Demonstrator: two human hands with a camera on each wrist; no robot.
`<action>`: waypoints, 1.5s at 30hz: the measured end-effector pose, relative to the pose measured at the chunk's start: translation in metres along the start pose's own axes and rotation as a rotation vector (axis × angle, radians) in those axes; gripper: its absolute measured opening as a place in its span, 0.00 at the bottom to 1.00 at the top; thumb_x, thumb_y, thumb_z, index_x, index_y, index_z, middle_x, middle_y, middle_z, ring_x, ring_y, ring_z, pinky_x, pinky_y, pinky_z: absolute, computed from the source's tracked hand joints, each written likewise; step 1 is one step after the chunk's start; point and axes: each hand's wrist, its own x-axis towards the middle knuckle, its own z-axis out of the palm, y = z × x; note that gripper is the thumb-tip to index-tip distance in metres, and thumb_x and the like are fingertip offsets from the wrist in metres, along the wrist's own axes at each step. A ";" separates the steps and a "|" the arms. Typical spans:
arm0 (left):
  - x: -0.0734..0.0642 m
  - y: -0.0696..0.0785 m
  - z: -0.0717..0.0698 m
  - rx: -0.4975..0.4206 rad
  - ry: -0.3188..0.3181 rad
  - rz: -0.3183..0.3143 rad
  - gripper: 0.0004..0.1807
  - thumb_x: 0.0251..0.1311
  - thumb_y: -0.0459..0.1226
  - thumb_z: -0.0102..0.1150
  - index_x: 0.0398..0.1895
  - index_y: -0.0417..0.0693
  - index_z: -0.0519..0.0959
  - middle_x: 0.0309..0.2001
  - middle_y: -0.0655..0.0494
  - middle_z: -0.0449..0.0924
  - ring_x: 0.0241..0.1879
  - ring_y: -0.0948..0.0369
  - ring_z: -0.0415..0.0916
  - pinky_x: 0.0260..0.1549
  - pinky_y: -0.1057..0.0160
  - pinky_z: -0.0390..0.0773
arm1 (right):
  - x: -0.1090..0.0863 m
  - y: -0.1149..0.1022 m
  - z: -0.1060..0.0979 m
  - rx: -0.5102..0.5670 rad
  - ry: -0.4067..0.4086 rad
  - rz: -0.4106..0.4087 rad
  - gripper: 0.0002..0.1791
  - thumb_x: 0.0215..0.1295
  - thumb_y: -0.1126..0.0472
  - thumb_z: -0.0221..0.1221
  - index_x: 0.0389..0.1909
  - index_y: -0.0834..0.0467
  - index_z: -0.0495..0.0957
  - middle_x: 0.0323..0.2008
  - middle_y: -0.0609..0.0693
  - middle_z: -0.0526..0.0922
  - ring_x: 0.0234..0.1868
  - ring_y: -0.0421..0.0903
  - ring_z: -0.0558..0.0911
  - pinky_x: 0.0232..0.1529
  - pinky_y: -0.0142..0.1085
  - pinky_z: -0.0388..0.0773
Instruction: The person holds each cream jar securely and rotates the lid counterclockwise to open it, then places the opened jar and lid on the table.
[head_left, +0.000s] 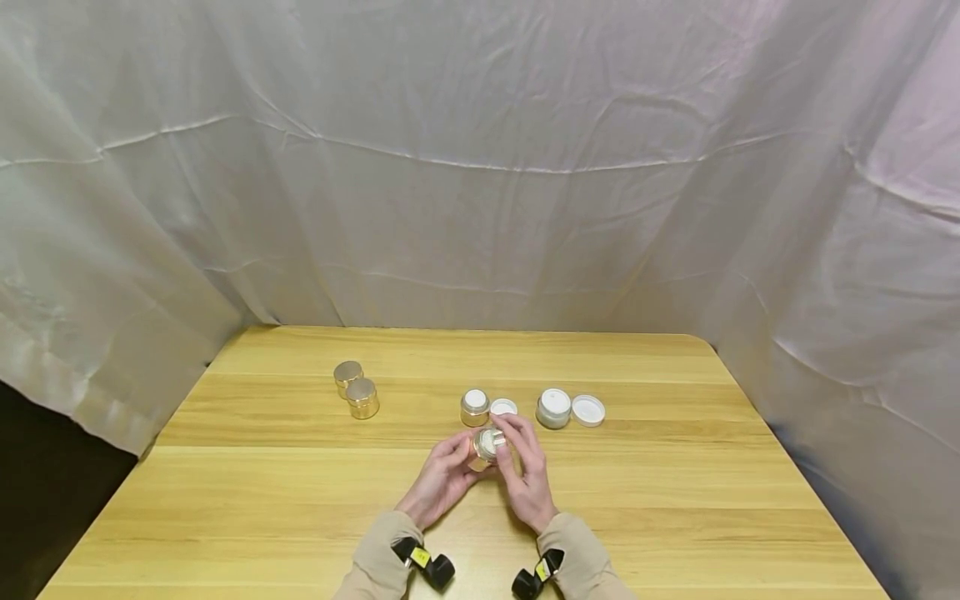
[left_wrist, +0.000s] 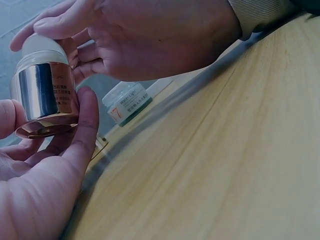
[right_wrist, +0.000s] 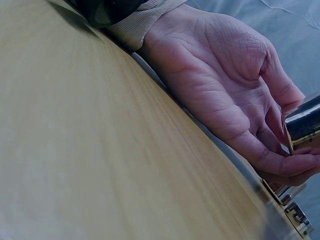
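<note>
- The gold jar (head_left: 481, 460) is held above the wooden surface (head_left: 712, 500), between the hands, its open end up and a little tilted.
- Its wall is mirror-bright, gold to copper, with dark and pale reflections; the base is rounded and coppery, the neck pale and clear-looking.
- A thin white disc (left_wrist: 42, 45) stands at a slant at the jar's mouth.
- The left grip (head_left: 442, 481) is grasping the jar, fingers and thumb round its lower wall.
- The right grip (head_left: 529, 482) is pinching the white disc between thumb and finger.
- The jar's label carries short rows of dark Chinese characters, too small to read surely.
- A pale jar with a green base (left_wrist: 127, 104), behind, reads "Water Light", with a large orange "7" and a row of Chinese characters.
</note>
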 end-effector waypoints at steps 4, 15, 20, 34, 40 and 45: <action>0.000 -0.001 -0.001 -0.008 0.001 0.002 0.30 0.78 0.35 0.38 0.74 0.24 0.47 0.60 0.57 0.75 0.59 0.64 0.78 0.64 0.59 0.79 | -0.009 0.018 0.003 0.024 0.004 0.020 0.24 0.56 0.88 0.47 0.54 0.77 0.73 0.51 0.71 0.74 0.61 0.45 0.74 0.73 0.24 0.61; -0.001 0.001 -0.002 -0.006 0.028 0.002 0.28 0.80 0.37 0.36 0.74 0.28 0.51 0.60 0.58 0.77 0.59 0.63 0.77 0.61 0.60 0.80 | -0.013 0.032 0.003 0.145 0.024 -0.002 0.19 0.64 0.84 0.44 0.55 0.76 0.69 0.52 0.68 0.74 0.63 0.43 0.74 0.73 0.28 0.66; -0.001 -0.001 -0.001 -0.017 0.044 0.022 0.28 0.80 0.38 0.34 0.75 0.28 0.50 0.57 0.60 0.78 0.56 0.63 0.78 0.59 0.61 0.81 | -0.014 0.032 0.005 0.234 0.037 0.021 0.19 0.65 0.85 0.42 0.56 0.78 0.65 0.55 0.55 0.73 0.62 0.39 0.74 0.72 0.27 0.67; -0.004 0.002 -0.001 -0.184 0.059 0.147 0.21 0.81 0.42 0.34 0.65 0.43 0.69 0.59 0.53 0.77 0.54 0.62 0.78 0.56 0.66 0.82 | -0.013 0.027 0.008 0.347 0.105 0.176 0.18 0.58 0.85 0.54 0.46 0.80 0.59 0.51 0.63 0.68 0.58 0.34 0.75 0.63 0.22 0.72; -0.006 0.003 -0.003 -0.231 0.012 0.215 0.20 0.81 0.42 0.31 0.57 0.52 0.76 0.59 0.55 0.76 0.53 0.63 0.78 0.58 0.68 0.81 | -0.014 0.026 0.008 0.335 0.106 0.212 0.19 0.54 0.85 0.59 0.42 0.78 0.61 0.50 0.71 0.68 0.55 0.35 0.76 0.56 0.19 0.74; -0.006 0.003 -0.005 -0.243 -0.017 0.277 0.22 0.81 0.42 0.30 0.56 0.53 0.79 0.58 0.58 0.76 0.53 0.63 0.78 0.58 0.69 0.80 | -0.014 0.027 0.008 0.337 0.090 0.212 0.20 0.51 0.85 0.62 0.40 0.77 0.62 0.50 0.75 0.68 0.60 0.36 0.77 0.69 0.26 0.71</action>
